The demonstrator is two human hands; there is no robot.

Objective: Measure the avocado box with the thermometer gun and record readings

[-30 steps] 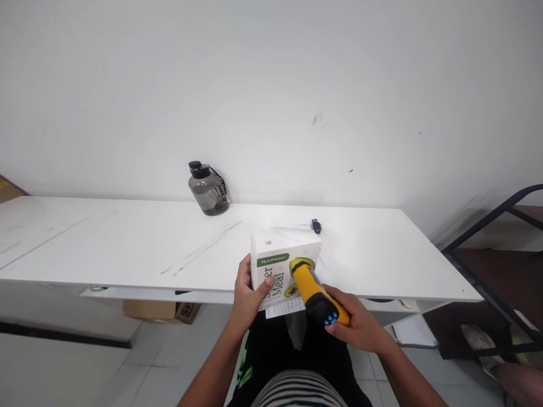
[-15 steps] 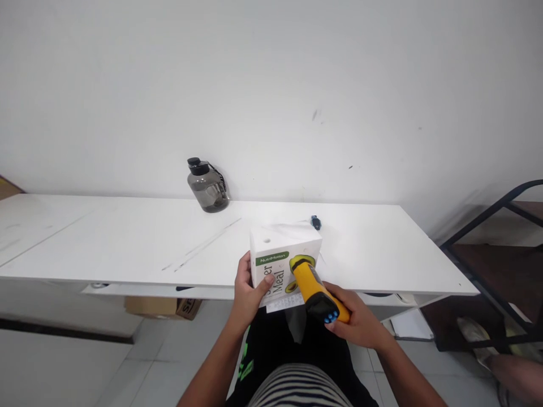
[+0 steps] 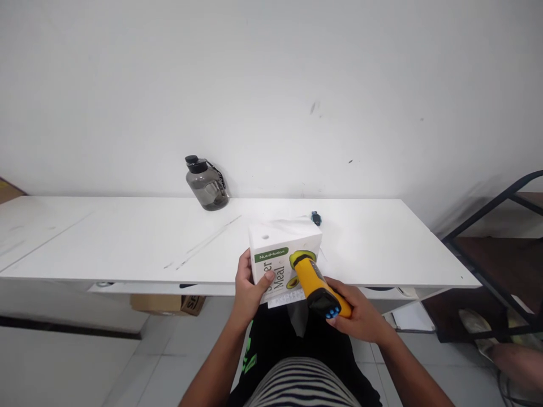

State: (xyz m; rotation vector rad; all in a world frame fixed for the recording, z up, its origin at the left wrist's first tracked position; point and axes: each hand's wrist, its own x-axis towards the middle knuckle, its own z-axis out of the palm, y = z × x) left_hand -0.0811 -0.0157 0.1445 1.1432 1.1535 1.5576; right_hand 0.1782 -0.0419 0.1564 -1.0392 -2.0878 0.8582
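Two bare hands busy here, and I'll use the white box (image 3: 282,261) as the reference since it's right in the middle. Closest in, below the box, there's a striped top (image 3: 299,384) and dark bottoms with some green print on one leg. Right hand (image 3: 356,311) is just to the lower right of the box, fingers curled snugly round a yellow and black handheld device (image 3: 316,288) with blue buttons; its far end points at the avocado picture on the box, can't tell if it actually touches. Left hand (image 3: 250,288) has the box by its left side, thumb flat on the printed front, fingers wrapped round behind and partly hidden. The box itself is tilted at the front edge of the white desk (image 3: 360,243), front facing the person, reading "NutriMotion" and "Meal", with a printed white strip (image 3: 287,298) poking out under it. Down to its left, below the desk, sits a cardboard carton (image 3: 159,303). Just beyond its top right corner lies a small dark watch (image 3: 316,219), and farther back to its left stands a grey see-through bottle (image 3: 207,186), near the scuffed wall (image 3: 271,96).
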